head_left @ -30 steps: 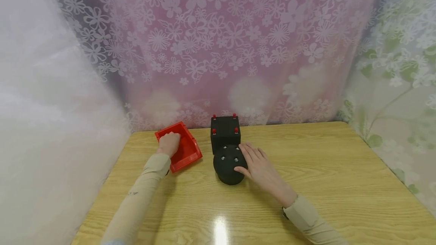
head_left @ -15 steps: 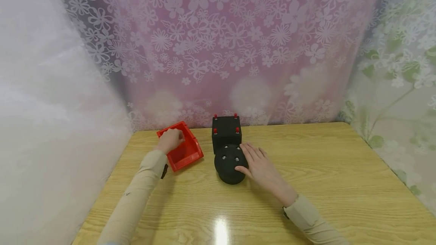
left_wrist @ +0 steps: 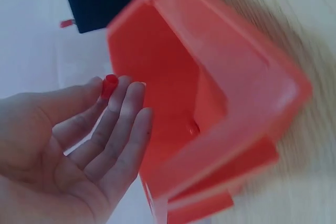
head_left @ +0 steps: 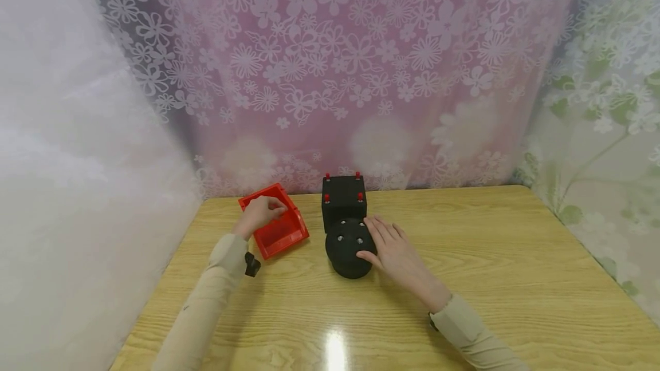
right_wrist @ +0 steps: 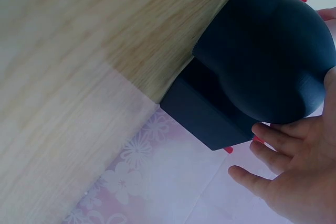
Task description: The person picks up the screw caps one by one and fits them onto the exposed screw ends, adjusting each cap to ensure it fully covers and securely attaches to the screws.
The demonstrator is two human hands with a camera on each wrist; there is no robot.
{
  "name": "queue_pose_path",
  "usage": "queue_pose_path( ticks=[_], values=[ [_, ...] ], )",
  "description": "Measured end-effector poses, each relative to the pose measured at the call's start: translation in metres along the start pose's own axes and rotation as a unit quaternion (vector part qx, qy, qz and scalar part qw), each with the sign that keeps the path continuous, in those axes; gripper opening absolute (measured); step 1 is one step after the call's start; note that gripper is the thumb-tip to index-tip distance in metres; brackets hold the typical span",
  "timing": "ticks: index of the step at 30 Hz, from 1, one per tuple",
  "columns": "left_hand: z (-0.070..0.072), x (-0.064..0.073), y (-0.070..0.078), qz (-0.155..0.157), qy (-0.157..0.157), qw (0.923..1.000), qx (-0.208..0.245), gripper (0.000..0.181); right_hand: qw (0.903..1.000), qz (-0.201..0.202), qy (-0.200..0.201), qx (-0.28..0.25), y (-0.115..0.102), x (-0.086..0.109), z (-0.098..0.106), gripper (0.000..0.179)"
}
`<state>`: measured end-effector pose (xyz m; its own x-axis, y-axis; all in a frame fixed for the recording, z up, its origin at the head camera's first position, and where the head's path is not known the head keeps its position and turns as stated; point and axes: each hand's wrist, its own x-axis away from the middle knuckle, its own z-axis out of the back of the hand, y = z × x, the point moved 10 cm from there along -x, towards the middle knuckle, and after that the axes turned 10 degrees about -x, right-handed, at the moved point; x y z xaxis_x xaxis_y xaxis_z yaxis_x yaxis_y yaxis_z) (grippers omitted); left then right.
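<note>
My left hand (head_left: 258,214) is over the red bin (head_left: 282,243), wrist above its near left side. In the left wrist view, thumb and index fingertip pinch a small red cap (left_wrist: 109,85), while the other fingers are loosely bent. Another small red piece (left_wrist: 194,128) lies inside the bin. My right hand (head_left: 397,259) rests against the right side of a black domed block (head_left: 348,256), fingers straight and thumb on its surface. Silver studs (head_left: 360,241) show on the dome, without red caps. Behind it stands a black box (head_left: 344,188) with red caps (head_left: 327,198) on top studs.
The wooden table (head_left: 490,256) carries these things near its back edge. A pink flowered curtain (head_left: 361,73) hangs right behind, with a white sheet (head_left: 87,159) on the left and a leafy curtain (head_left: 608,119) on the right.
My left hand has lifted out of the bin's interior and turned, so its pinching fingertips show, pointing right. My right hand stays on the domed block.
</note>
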<state>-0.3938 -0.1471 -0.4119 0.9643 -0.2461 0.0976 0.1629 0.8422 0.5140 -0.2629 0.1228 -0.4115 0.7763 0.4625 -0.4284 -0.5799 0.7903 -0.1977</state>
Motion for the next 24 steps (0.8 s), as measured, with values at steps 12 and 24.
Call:
queue_pose_path(
  ticks=[12,24],
  values=[
    [-0.009,0.022,0.017,0.013,0.006,0.9736,0.228,0.032,1.0000,-0.001,0.002,-0.008,0.000,-0.001,0.000,0.086],
    [-0.027,0.024,0.034,0.016,0.038,0.9382,0.344,0.038,1.0000,0.003,0.004,-0.003,0.000,0.000,0.000,0.087]
  ],
)
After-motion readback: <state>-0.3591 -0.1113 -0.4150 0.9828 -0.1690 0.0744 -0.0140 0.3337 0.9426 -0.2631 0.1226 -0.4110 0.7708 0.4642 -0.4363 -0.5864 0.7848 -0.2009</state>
